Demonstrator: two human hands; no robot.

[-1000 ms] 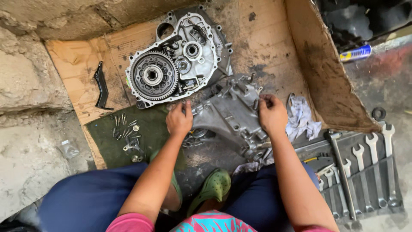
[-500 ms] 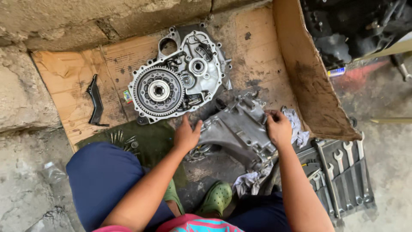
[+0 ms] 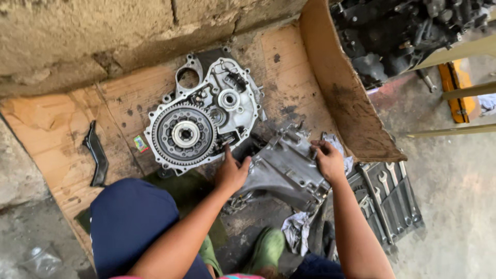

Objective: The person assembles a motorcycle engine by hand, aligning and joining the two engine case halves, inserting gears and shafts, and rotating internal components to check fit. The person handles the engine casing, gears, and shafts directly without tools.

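A grey metal gearbox casing (image 3: 283,169) lies tilted on the cardboard between my hands. My left hand (image 3: 231,172) grips its left edge and my right hand (image 3: 327,160) grips its upper right edge. Just behind it lies the other half of the housing (image 3: 227,101), open side up, with a large toothed ring gear (image 3: 183,134) and a smaller bearing (image 3: 228,99) showing inside.
Flattened cardboard (image 3: 57,134) covers the floor, its right flap (image 3: 341,93) standing up. A black bracket (image 3: 97,155) lies at left. A roll of spanners (image 3: 387,201) and a white rag (image 3: 297,230) are at right. Dark engine parts (image 3: 408,36) are at the upper right. A rough wall (image 3: 103,36) runs behind.
The view has shifted and my left knee has come into the lower left. Both hands have stayed on the casing, which now lies more tilted toward the right.
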